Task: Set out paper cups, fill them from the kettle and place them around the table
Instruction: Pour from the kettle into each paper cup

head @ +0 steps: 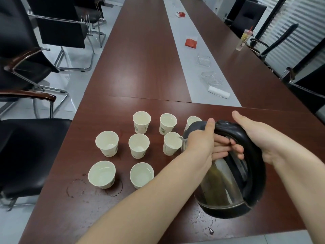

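Kettle [226, 182] in right hand [260, 138], spout [180, 138] at cup [171, 144]

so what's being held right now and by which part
The steel electric kettle with black trim: the right hand grips its black loop handle, and the left hand rests on its grey lid, fingers hidden.

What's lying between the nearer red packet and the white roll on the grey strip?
A nearer glass dish and a farther glass dish, in the head view.

Far-right cup [192, 120] half hidden behind kettle [226, 182]; left chair [26, 155] cut by edge.
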`<state>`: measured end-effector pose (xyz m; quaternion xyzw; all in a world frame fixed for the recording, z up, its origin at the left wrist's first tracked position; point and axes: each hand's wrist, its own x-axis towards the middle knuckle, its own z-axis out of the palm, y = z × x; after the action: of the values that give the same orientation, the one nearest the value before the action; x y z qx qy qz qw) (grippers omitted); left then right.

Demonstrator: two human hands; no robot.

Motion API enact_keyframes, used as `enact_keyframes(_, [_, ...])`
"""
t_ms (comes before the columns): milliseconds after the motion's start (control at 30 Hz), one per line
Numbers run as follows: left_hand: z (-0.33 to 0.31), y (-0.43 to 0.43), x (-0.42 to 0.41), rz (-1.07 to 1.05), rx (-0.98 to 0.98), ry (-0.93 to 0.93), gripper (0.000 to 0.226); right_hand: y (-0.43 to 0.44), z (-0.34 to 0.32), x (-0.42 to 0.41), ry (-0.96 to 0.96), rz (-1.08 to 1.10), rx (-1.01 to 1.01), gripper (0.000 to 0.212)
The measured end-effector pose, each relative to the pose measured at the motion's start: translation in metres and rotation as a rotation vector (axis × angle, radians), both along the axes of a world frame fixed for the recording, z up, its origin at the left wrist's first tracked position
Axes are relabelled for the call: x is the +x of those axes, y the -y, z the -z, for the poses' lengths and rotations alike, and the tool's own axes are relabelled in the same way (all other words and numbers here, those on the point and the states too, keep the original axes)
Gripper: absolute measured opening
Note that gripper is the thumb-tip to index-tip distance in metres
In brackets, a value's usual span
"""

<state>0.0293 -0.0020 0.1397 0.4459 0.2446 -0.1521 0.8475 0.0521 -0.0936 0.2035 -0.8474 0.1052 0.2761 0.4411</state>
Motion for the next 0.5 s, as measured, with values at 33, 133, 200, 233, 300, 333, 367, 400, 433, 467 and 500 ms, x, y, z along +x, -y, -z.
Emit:
enact_keyframes(33, [0.0003,0.0004,0.0005,0.0,-0.002,0.002,0.063,0.0,-0.0001,0.0007,0.001,-0.004,-0.004,0.071])
enact_keyframes(133, [0.001,0.0009,0.0016,-0.005,-0.008,0.0,0.063,0.0002,-0.0002,0.0025,0.005,-0.011,-0.01,0.071])
enact_keyframes(200, [0.0019,0.0009,0.0023,-0.004,-0.012,0.0,0.064,0.0005,0.0,0.0036,0.001,-0.019,-0.016,0.071])
enact_keyframes(233, [0.0022,0.0009,0.0024,-0.004,-0.017,0.0,0.064,0.0005,0.0004,0.0043,-0.002,-0.023,-0.018,0.072])
enact_keyframes(300, [0.0027,0.0007,0.0029,-0.005,-0.025,-0.005,0.064,0.0004,0.0008,0.0055,-0.006,-0.028,-0.021,0.072])
enact_keyframes(333, [0.0027,0.0007,0.0031,-0.005,-0.026,-0.007,0.064,0.0003,0.0009,0.006,-0.006,-0.028,-0.021,0.073])
enact_keyframes(367, [0.0025,0.0005,0.0037,-0.006,-0.027,-0.008,0.064,0.0,0.0008,0.0065,-0.005,-0.028,-0.021,0.073])
enact_keyframes(400, [0.0022,0.0003,0.004,-0.006,-0.029,-0.01,0.064,-0.0001,0.0007,0.0069,-0.001,-0.026,-0.022,0.073])
enact_keyframes(433, [0.0019,0.0001,0.0046,-0.006,-0.031,-0.013,0.065,-0.0002,0.0005,0.0075,0.004,-0.025,-0.025,0.073])
enact_keyframes(467, [0.0018,0.0001,0.0051,-0.006,-0.034,-0.014,0.065,-0.0004,0.0002,0.008,0.01,-0.025,-0.029,0.072])
enact_keyframes(500, [0.0018,0.0,0.0055,-0.006,-0.036,-0.014,0.065,-0.0006,-0.0002,0.0084,0.011,-0.028,-0.032,0.072])
